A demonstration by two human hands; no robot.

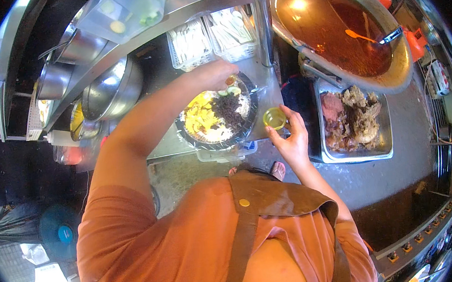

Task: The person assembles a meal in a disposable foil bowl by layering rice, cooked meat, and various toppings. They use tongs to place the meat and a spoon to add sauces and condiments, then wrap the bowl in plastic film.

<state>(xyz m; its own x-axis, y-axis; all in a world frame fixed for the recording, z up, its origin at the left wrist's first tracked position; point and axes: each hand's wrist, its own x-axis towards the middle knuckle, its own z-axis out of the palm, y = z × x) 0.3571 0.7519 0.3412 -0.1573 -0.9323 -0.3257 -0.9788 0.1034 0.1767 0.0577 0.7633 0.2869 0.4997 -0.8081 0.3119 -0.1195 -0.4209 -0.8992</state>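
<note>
A round plate with a dark patterned rim (184, 138) lies on the metal counter ahead of me. It bears yellow cooked egg (199, 115), dark minced food (227, 112), white rice (216, 135) and green cucumber slices (228, 92). Over the plate's far edge, my left hand (217, 75) is closed, fingers down by a small reddish-brown bit; what it grips is too small to make out. To the right of the plate, my right hand (293, 134) holds a small yellow-green cup (274, 118) between thumb and fingers.
Beyond the plate stand two white baskets (189, 42) of wrapped utensils. A wide pan of brown broth (330, 33) with an orange ladle (360, 35) fills the far right. Below it sits a metal tray (358, 156) of cooked meat. Steel bowls (115, 89) and a metal shelf (181, 16) are left.
</note>
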